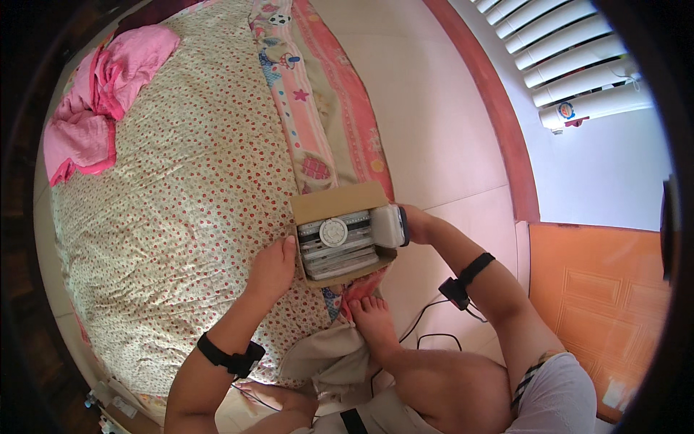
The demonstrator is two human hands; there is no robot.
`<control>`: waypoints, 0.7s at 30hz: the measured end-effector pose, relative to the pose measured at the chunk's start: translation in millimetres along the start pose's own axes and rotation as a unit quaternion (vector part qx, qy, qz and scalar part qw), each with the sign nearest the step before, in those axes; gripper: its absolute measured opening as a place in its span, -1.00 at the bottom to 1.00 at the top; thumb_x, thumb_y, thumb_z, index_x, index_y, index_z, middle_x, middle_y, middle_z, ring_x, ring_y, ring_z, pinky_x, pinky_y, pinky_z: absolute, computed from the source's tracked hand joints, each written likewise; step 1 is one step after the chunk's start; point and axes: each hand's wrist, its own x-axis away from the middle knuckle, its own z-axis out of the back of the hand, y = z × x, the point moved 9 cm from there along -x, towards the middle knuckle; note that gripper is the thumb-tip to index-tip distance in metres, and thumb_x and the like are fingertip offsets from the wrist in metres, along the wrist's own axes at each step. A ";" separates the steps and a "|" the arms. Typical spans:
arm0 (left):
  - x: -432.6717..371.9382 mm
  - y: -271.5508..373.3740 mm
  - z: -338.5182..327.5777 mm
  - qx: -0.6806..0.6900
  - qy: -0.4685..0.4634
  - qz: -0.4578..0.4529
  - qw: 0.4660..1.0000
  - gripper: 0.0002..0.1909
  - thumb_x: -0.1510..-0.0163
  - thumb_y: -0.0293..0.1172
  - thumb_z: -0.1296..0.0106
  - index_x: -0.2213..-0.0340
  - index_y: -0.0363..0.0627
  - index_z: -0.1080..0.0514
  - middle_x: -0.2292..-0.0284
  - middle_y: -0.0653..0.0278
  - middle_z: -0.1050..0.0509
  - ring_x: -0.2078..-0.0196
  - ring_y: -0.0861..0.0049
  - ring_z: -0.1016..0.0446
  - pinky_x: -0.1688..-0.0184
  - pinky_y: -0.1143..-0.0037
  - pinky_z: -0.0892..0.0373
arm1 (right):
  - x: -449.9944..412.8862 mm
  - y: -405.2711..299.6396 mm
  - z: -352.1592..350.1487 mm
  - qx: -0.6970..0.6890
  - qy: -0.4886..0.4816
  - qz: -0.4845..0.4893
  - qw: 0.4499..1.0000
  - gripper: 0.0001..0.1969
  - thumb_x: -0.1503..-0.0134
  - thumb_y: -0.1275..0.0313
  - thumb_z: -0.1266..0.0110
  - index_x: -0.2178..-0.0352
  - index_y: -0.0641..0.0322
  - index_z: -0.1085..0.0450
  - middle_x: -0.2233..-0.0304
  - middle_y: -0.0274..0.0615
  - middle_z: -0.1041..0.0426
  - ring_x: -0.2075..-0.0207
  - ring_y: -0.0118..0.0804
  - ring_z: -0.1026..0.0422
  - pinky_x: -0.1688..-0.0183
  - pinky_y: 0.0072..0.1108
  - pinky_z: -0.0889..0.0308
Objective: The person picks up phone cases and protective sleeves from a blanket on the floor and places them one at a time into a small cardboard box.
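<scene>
An open cardboard box [339, 205] rests at the right edge of the bed. Inside it are several flat, clear plastic cases [341, 260] standing in a row, with a round white disc-shaped item [333, 232] on top of them. My left hand [274, 266] touches the box's left side, the thumb along its wall. At the box's right side, my right hand [416, 223] holds a stack of whitish flat items with a dark edge [390, 225], partly over the box. The fingers of my right hand are mostly hidden behind that stack.
The box stands on a bed with a strawberry-print sheet [206, 190]. A crumpled pink cloth [103, 103] lies at the far left. My bare foot [374, 325] is just below the box. Black cables [434, 336] hang by my right arm. A white radiator [585, 70] is at the upper right.
</scene>
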 end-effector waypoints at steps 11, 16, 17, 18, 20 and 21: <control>-4.8 38.4 -29.6 0.081 -0.067 -0.040 0.994 -0.44 -0.16 0.00 -0.03 0.04 -0.29 -0.42 0.28 -0.10 -0.58 0.20 -0.01 -0.57 0.14 0.23 -0.46 | 36.1 -11.6 -0.2 -0.126 -0.023 0.036 0.991 -0.63 -0.28 0.06 0.06 0.07 0.02 -0.43 0.20 -0.37 -0.55 0.21 -0.42 -0.54 0.13 -0.48 -0.48; -28.2 80.8 -52.0 0.107 -0.086 -0.068 0.988 -0.29 -0.17 0.02 -0.03 -0.15 -0.30 -0.26 0.16 -0.17 -0.53 0.08 -0.03 -0.51 0.04 0.25 -0.41 | 59.1 -45.8 48.0 -0.092 0.037 0.078 0.992 -0.64 -0.29 0.05 0.09 0.07 -0.01 -0.43 0.17 -0.39 -0.53 0.17 -0.41 -0.53 0.12 -0.41 -0.47; -31.9 73.2 -59.8 0.107 -0.082 -0.068 0.989 -0.29 -0.17 0.02 -0.03 -0.15 -0.30 -0.26 0.16 -0.17 -0.53 0.08 -0.03 -0.51 0.04 0.25 -0.41 | 58.0 -47.4 50.4 -0.097 0.039 0.059 0.993 -0.63 -0.28 0.02 0.08 0.06 -0.05 -0.43 0.16 -0.40 -0.53 0.15 -0.39 -0.52 0.12 -0.39 -0.46; -34.7 79.6 -65.4 0.125 -0.089 -0.080 0.985 -0.28 -0.18 0.04 -0.03 -0.17 -0.29 -0.25 0.13 -0.19 -0.51 0.05 -0.03 -0.50 0.01 0.27 -0.40 | 56.1 -44.2 61.9 -0.100 0.045 0.051 0.993 -0.62 -0.27 0.01 0.08 0.06 -0.06 -0.43 0.15 -0.40 -0.53 0.15 -0.39 -0.52 0.12 -0.39 -0.46; -41.4 87.2 -72.9 0.144 -0.097 -0.096 0.980 -0.27 -0.19 0.05 -0.03 -0.19 -0.27 -0.23 0.11 -0.21 -0.50 0.01 -0.03 -0.49 -0.02 0.29 -0.39 | 47.0 -30.8 93.5 -0.078 0.086 0.029 0.993 -0.60 -0.24 -0.03 0.05 0.04 -0.12 -0.43 0.13 -0.42 -0.53 0.13 -0.38 -0.51 0.11 -0.37 -0.44; -47.5 75.9 -74.2 0.190 -0.099 -0.073 0.974 -0.32 -0.21 -0.01 -0.03 -0.17 -0.27 -0.25 0.11 -0.18 -0.50 0.02 0.05 -0.50 -0.01 0.32 -0.40 | 39.2 -32.2 92.9 -0.072 0.096 0.027 0.992 -0.60 -0.23 -0.03 0.03 0.04 -0.12 -0.43 0.13 -0.41 -0.53 0.13 -0.38 -0.51 0.12 -0.37 -0.44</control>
